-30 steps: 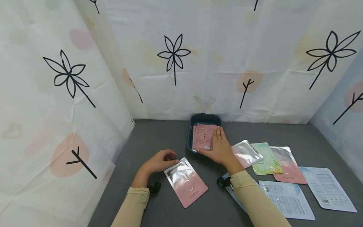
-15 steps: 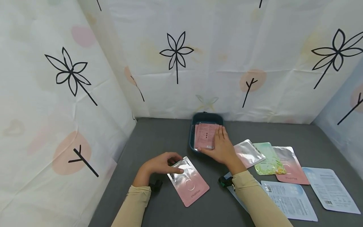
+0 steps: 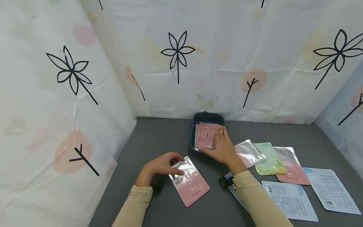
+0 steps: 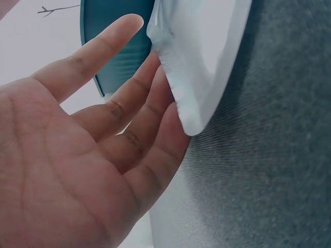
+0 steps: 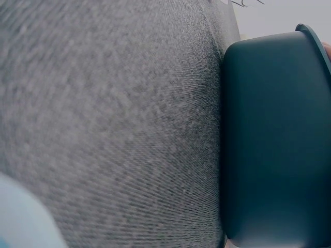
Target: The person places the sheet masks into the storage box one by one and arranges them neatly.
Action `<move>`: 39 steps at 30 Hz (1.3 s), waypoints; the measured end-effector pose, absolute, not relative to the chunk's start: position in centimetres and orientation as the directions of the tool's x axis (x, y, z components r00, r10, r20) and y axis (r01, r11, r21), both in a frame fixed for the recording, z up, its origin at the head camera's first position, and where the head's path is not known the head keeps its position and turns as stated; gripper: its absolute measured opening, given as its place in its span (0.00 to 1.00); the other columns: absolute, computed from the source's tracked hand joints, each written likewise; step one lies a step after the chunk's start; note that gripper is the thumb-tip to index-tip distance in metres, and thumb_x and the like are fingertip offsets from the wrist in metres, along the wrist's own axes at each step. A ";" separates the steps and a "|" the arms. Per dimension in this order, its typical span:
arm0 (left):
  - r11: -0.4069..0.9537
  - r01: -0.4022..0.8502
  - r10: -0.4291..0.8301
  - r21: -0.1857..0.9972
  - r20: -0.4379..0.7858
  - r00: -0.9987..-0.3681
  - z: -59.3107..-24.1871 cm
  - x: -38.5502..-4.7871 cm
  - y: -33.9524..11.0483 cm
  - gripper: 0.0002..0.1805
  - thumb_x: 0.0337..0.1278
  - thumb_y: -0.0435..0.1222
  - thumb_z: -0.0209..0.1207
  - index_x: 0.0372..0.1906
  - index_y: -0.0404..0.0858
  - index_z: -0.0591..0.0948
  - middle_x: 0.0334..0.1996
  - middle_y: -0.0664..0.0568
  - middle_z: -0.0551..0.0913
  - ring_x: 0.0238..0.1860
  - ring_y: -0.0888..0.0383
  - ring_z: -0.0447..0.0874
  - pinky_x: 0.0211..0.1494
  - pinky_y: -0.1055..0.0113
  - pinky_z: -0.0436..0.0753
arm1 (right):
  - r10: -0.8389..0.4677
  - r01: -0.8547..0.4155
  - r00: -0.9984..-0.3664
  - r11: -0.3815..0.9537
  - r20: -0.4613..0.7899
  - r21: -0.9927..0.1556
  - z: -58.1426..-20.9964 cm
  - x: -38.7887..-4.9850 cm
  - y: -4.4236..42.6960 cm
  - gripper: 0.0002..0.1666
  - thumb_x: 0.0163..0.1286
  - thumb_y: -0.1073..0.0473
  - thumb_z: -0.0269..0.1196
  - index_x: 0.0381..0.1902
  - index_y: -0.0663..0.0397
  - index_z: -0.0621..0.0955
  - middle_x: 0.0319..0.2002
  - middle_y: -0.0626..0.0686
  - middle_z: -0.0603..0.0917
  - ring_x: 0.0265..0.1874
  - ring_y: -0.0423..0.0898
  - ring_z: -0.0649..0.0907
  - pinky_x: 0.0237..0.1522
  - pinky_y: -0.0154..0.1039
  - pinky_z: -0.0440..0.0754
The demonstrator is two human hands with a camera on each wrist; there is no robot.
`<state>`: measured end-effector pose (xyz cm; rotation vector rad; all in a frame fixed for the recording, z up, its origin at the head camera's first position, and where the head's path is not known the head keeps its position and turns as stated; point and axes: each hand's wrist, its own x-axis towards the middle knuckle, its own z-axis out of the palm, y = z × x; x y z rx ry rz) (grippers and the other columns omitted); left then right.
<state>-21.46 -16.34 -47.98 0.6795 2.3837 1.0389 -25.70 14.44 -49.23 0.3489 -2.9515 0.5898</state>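
Sachet (image 3: 191, 189), silver-pink, lies well in from the table's (image 3: 164, 135) left edge; we see the left hand (image 3: 161, 164) thumb spread, fingertips touching the sachet's edge. We mark the right hand (image 3: 222, 149) fingers straight, close together, over pink packets (image 3: 206, 135) in the teal bin (image 3: 208, 117), far edge; loose pouches (image 3: 270, 159) toward right edge.
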 end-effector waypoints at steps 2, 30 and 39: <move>0.595 0.266 0.596 0.758 -0.195 -0.779 -48.2 -21.5 -16.3 0.31 0.55 0.47 0.77 0.62 0.41 0.83 0.53 0.48 0.83 0.52 0.52 0.80 0.53 0.60 0.81 | -0.203 -0.245 -0.968 0.899 0.150 -0.363 -49.2 -25.7 14.4 0.81 0.60 0.17 0.63 0.83 0.75 0.47 0.85 0.72 0.46 0.86 0.68 0.46 0.84 0.63 0.52; 0.598 0.250 0.548 0.761 -0.161 -0.821 -48.7 -21.2 -15.5 0.25 0.41 0.30 0.83 0.48 0.40 0.87 0.41 0.47 0.83 0.41 0.52 0.77 0.40 0.62 0.79 | -0.202 -0.250 -0.966 0.896 0.163 -0.367 -49.3 -25.8 14.4 0.81 0.60 0.18 0.64 0.83 0.76 0.47 0.84 0.73 0.47 0.85 0.69 0.47 0.84 0.63 0.53; 0.570 0.254 0.576 0.782 -0.160 -0.802 -48.7 -21.2 -15.5 0.25 0.39 0.32 0.84 0.47 0.40 0.87 0.41 0.48 0.84 0.41 0.55 0.78 0.43 0.65 0.80 | -0.197 -0.241 -0.968 0.894 0.152 -0.376 -49.2 -25.6 14.3 0.82 0.59 0.17 0.64 0.84 0.73 0.44 0.85 0.71 0.45 0.86 0.67 0.45 0.85 0.61 0.52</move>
